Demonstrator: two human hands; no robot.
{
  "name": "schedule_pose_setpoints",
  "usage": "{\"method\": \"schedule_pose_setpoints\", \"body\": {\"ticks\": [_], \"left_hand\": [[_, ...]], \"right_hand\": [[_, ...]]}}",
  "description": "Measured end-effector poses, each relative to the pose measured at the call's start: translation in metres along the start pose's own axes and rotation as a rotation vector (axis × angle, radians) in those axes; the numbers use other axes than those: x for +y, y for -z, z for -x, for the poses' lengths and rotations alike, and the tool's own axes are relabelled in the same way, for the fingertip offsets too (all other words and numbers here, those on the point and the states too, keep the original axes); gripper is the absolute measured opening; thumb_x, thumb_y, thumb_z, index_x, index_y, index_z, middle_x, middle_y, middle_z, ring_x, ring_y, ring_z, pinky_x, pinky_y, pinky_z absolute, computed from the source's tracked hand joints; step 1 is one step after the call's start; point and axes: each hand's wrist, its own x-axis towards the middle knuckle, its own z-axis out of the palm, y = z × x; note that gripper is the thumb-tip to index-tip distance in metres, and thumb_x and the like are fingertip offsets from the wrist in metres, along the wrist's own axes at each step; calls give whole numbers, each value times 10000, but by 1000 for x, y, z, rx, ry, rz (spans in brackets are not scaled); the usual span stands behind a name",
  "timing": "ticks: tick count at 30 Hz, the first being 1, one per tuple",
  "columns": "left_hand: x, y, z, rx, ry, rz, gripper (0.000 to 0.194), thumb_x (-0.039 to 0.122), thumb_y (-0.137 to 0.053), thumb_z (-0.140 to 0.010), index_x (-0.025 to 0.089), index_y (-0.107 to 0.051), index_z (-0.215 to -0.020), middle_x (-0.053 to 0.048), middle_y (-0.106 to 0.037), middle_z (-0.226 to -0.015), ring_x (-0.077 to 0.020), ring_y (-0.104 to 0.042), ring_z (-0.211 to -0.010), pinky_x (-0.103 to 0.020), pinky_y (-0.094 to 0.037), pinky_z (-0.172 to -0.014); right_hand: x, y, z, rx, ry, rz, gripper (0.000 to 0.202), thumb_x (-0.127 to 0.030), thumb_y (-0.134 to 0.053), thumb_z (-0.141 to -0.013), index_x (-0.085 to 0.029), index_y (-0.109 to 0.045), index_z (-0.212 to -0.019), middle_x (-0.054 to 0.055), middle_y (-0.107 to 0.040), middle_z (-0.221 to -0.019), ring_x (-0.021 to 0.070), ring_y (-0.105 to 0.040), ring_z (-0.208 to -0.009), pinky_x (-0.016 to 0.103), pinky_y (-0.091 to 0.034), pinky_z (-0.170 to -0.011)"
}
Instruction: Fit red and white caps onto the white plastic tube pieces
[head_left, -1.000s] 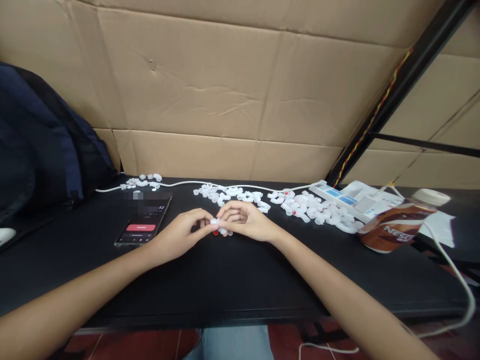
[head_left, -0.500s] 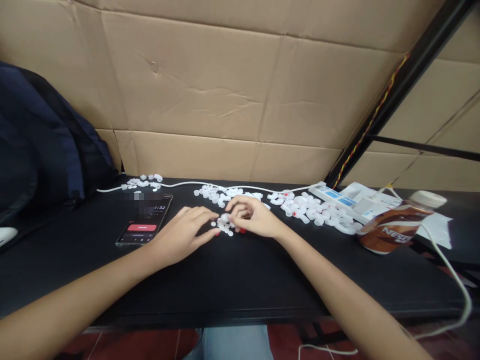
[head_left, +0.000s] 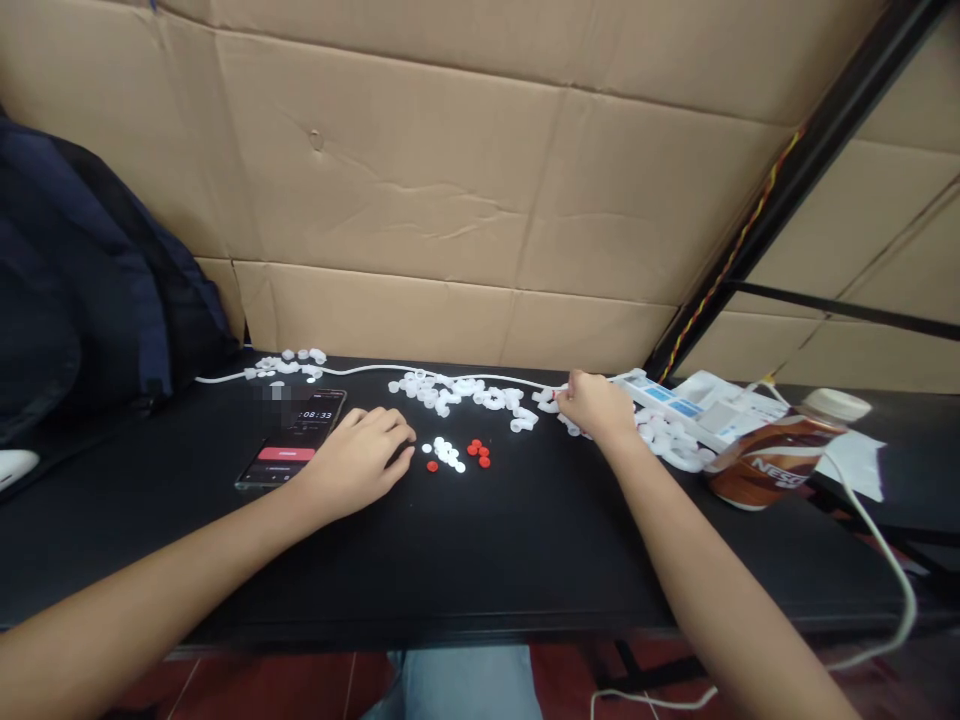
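My left hand (head_left: pixel 369 452) rests palm down on the black table, fingers apart and holding nothing, beside the phone. Just right of its fingertips lie small white discs (head_left: pixel 448 454) and several red discs (head_left: pixel 479 452), with one red disc left of them. My right hand (head_left: pixel 598 405) is over the right-hand pile of white plastic pieces (head_left: pixel 670 440); its fingers are bent down, and their tips and anything between them are hard to make out. More white ring-like pieces (head_left: pixel 493 398) lie in a middle group.
A phone (head_left: pixel 289 450) lies left, with a dark backpack (head_left: pixel 97 280) behind. Small white pieces (head_left: pixel 279 366) and a white cable (head_left: pixel 375 367) run along the back. At right stand a brown bottle (head_left: pixel 772 455) and a blue-and-white box (head_left: pixel 679 405).
My right hand has moved from the small discs to the pile at the right, uncovering the red discs. My left hand has drawn back slightly left.
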Motion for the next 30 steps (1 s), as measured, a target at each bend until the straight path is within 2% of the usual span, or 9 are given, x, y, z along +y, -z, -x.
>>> {"method": "schedule_pose_setpoints", "body": {"ticks": [5,10,14,17,20,23,25,30], "left_hand": [[-3,-5,-8,2,-5,16,275,263,-411,-955,188,-651,-1066,-58,-622,-1186,-230,-558,-1092,-374,-391,-871],[-11,-19,-32,13,-43,33,345,287,-375,-960,172,-673,-1092,-84,-542,-1361,-275,-482,-1222,-424,-384,-953],[-17,-28,-53,8,-74,34,345,271,-360,-965,149,-667,-1065,-104,-619,-1247,-275,-524,-1164,-439,-388,-935],[-17,-25,-59,2,-97,42,330,267,-357,-972,161,-663,-1037,-77,-671,-1103,-237,-565,-1086,-404,-391,-920],[-11,-11,-50,18,-153,58,314,259,-354,-980,175,-653,-1025,-62,-667,-1085,-219,-577,-1064,-397,-375,-932],[0,7,-31,34,-325,134,277,252,-372,-981,193,-631,-1058,-64,-648,-1125,-207,-562,-1091,-378,-368,-966],[8,16,-18,-16,-442,232,259,222,-378,-978,207,-616,-1077,-59,-655,-1111,-188,-572,-1076,-352,-381,-968],[19,24,0,-125,-550,393,205,214,-455,-944,213,-616,-1072,-60,-669,-1064,-184,-603,-1006,-343,-414,-954]], "right_hand": [[-12,5,5,94,81,-7,216,-277,-442,-832,-180,-634,-827,93,-682,-751,216,-617,-666,282,-263,-546],[-24,8,12,175,186,-50,278,-360,-422,-859,-186,-617,-762,73,-657,-662,189,-583,-589,279,-208,-520],[-24,7,12,199,206,-84,306,-384,-417,-863,-189,-602,-715,66,-639,-627,181,-572,-570,284,-199,-511],[-22,7,12,204,204,-98,316,-393,-419,-864,-189,-602,-707,65,-641,-632,174,-563,-564,285,-204,-513],[-23,9,12,205,215,-103,325,-396,-409,-872,-187,-606,-721,66,-643,-630,172,-559,-567,285,-191,-516],[-24,10,13,201,218,-123,329,-407,-407,-876,-185,-603,-731,60,-644,-624,171,-559,-569,284,-176,-519],[-25,11,14,195,213,-143,327,-415,-414,-873,-187,-602,-733,53,-647,-628,171,-562,-574,282,-174,-521],[-25,12,14,174,214,-170,318,-423,-435,-861,-190,-620,-748,54,-658,-657,178,-575,-591,282,-183,-524]]}}
